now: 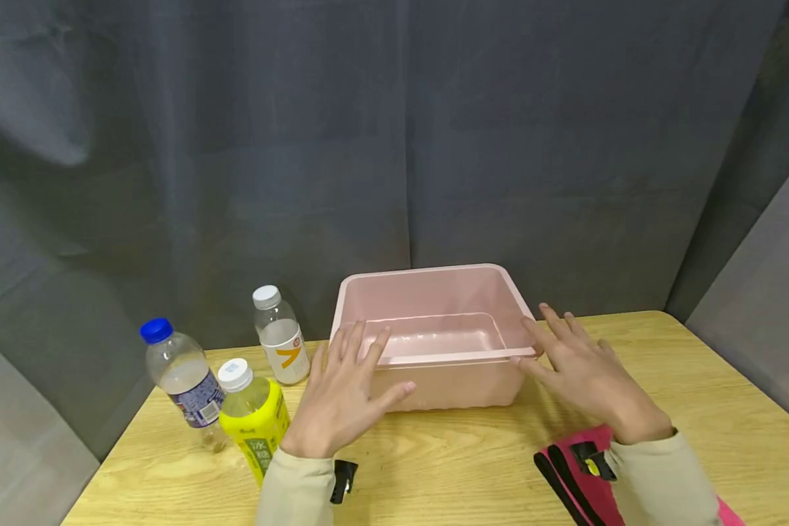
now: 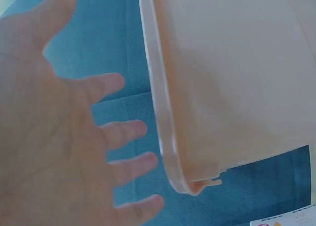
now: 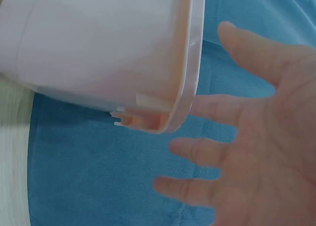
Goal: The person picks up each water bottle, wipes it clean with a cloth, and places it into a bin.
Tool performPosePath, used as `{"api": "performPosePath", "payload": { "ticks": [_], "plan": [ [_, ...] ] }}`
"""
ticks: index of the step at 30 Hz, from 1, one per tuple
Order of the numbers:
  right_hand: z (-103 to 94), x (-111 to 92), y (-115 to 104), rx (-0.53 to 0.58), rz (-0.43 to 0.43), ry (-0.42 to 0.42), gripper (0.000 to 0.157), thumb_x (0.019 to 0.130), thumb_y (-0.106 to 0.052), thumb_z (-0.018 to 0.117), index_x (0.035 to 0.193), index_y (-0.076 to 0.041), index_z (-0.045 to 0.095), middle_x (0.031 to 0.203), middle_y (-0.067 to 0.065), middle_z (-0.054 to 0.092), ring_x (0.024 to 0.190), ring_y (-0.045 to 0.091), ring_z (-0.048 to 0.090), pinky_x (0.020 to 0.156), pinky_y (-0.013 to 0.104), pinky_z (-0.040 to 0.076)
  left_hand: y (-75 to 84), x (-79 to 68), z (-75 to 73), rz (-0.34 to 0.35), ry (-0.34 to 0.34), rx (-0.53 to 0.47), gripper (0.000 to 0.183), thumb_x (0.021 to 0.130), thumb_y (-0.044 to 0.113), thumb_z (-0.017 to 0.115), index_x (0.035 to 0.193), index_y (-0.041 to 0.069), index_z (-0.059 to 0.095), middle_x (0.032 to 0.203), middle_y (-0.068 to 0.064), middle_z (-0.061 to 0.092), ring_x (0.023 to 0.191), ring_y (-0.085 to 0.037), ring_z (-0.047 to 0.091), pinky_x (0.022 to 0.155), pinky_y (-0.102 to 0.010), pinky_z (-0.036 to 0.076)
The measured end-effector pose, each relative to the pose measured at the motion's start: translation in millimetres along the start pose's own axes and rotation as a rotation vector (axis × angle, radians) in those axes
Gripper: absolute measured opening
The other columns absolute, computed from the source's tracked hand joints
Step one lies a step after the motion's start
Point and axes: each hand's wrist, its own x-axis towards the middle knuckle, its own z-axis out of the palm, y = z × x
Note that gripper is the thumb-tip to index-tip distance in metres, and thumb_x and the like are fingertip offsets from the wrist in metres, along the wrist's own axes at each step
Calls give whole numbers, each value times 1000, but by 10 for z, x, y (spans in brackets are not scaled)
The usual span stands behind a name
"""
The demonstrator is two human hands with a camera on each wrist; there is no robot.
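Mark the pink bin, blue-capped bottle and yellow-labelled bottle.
Pink bin (image 1: 452, 386), head view: front outer wall.
Blue-capped bottle (image 1: 199, 402), head view: its label.
Yellow-labelled bottle (image 1: 256, 424), head view: its label.

The counter (image 1: 447, 467), in pale wood grain, carries a pink bin (image 1: 447, 387) towards its back edge; left of it stand a blue-capped bottle (image 1: 199, 400), a yellow-labelled bottle (image 1: 259, 424) in front and a white-labelled bottle (image 1: 286, 354) behind. At the front right lies a magenta item (image 1: 598, 493) with 2 black bands (image 1: 558, 489)
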Motion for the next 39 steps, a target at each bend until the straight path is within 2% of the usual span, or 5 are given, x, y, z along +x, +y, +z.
{"api": "performPosePath", "payload": {
  "ticks": [4,8,17,33,39],
  "plan": [
    [-42,-10,5,-58,-69,88,55,100,-36,63,142,-1,55,144,33,48,123,54,52,85,72,48,27,-8,-21,82,64,68,76,94,62,58,154,17,45,161,-18,32,147,-39,27,115,-65,24],
    [-77,-24,-21,-70,-90,133,44,98,-31,67,131,-1,66,129,26,62,110,46,64,79,65,55,50,-45,-30,154,118,115,72,93,59,64,149,17,52,156,-16,40,143,-39,36,111,-64,34],
    [-122,-123,-26,-120,-85,244,34,91,-28,76,113,-2,75,110,23,71,90,42,70,61,56,57,42,-154,-36,311,244,166,56,91,49,72,135,15,64,141,-17,57,122,-40,59,95,-60,50],
    [-96,-273,35,-166,-77,196,29,87,-24,80,105,-1,75,94,14,73,68,23,64,52,45,53,-25,-370,23,346,246,253,48,90,47,74,127,17,67,136,-13,62,113,-34,63,88,-51,55],
    [-94,-329,110,-168,-54,177,33,89,-28,78,106,0,74,101,20,72,78,33,68,58,52,55,-11,-411,55,389,273,268,44,90,45,73,122,16,66,132,-12,64,111,-31,64,88,-49,56]
  ]
}}
